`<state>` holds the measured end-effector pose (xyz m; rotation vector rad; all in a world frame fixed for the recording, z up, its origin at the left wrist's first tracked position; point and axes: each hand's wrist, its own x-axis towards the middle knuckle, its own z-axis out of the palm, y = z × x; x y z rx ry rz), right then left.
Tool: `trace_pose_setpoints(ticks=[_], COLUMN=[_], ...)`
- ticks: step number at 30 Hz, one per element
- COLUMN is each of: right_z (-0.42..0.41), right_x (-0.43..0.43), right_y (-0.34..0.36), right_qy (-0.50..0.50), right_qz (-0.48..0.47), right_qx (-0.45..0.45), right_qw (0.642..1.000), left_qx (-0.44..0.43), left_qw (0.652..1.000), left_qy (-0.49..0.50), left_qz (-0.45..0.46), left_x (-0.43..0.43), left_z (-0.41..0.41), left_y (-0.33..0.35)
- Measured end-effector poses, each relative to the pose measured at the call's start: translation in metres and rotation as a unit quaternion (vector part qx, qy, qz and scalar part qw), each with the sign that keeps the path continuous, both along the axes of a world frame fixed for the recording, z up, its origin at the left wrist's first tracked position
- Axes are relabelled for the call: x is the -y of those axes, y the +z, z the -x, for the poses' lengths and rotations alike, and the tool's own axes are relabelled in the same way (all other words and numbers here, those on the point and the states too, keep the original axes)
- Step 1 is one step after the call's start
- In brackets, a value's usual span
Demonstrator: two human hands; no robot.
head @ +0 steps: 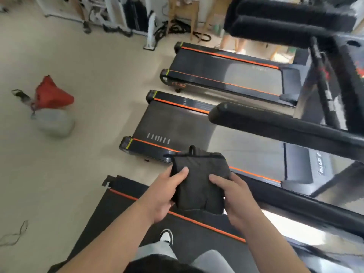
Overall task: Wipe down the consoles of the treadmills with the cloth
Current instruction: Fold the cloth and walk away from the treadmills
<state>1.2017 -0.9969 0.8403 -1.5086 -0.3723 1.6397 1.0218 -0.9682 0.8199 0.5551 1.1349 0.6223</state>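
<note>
1. The cloth (pixel 199 180) is a single dark, near-black piece folded into a thick rectangular pad. A small loop sticks up from its far edge.
2. Both hands grasp it: the left hand (pixel 165 196) grips the left edge and the right hand (pixel 234 196) grips the right edge. Each thumb lies on top, and the fingers curl underneath.
3. The cloth is held in the air in front of the person's body, over the boundary between two treadmill decks.
4. Three treadmills are in view, all black with orange stripes: the nearest treadmill (pixel 110 209) below the hands, the middle treadmill (pixel 177 123) just beyond the grip, and the far treadmill (pixel 226 69) beyond that.
5. A black handrail (pixel 275 125) crosses beyond and to the right of the grip.
6. One shoe (pixel 167 236) shows below the wrists.
7. Far to the left of the grip, one red bag (pixel 53 93) rests on a grey cushion (pixel 54 123).
</note>
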Motion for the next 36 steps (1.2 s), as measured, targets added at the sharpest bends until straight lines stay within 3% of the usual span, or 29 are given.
trace_pose_setpoints(ticks=[4,7,8,12,19,22,26,30,36], right_z=[0.067,0.107,0.120,0.167,0.231,0.274,0.349,0.439,0.541], right_x=[-0.033,-0.045,-0.047,-0.036,-0.028,-0.031,-0.023,-0.017,-0.035], right_y=[-0.021,-0.028,-0.028,-0.024,-0.043,-0.048,-0.049,-0.045,-0.034], right_qy=[0.110,0.203,0.239,0.383,0.426,0.454,0.490,0.491,0.492], right_qz=[-0.005,-0.068,-0.094,-0.077,0.021,0.055,0.069,0.071,0.068], right_qx=[0.060,0.236,0.257,0.142,0.016,-0.043,-0.024,-0.016,-0.002], right_qw=[0.992,0.948,0.932,0.910,0.904,0.888,0.869,0.868,0.868], left_qx=[-0.032,-0.077,-0.100,-0.163,-0.198,-0.221,-0.254,-0.305,-0.291], left_qw=[0.994,0.984,0.979,0.953,0.935,0.894,0.851,0.863,0.855], left_qy=[0.103,0.156,0.174,0.257,0.294,0.390,0.459,0.403,0.429], left_qz=[-0.024,-0.032,-0.029,-0.002,-0.028,-0.015,-0.002,0.006,0.004], left_x=[0.007,0.023,0.029,0.057,0.099,0.113,0.131,0.138,0.124], left_z=[0.061,0.085,0.090,0.100,0.124,0.162,0.230,0.314,0.422], left_y=[0.004,0.004,0.004,0.005,0.018,0.016,0.007,0.002,0.007])
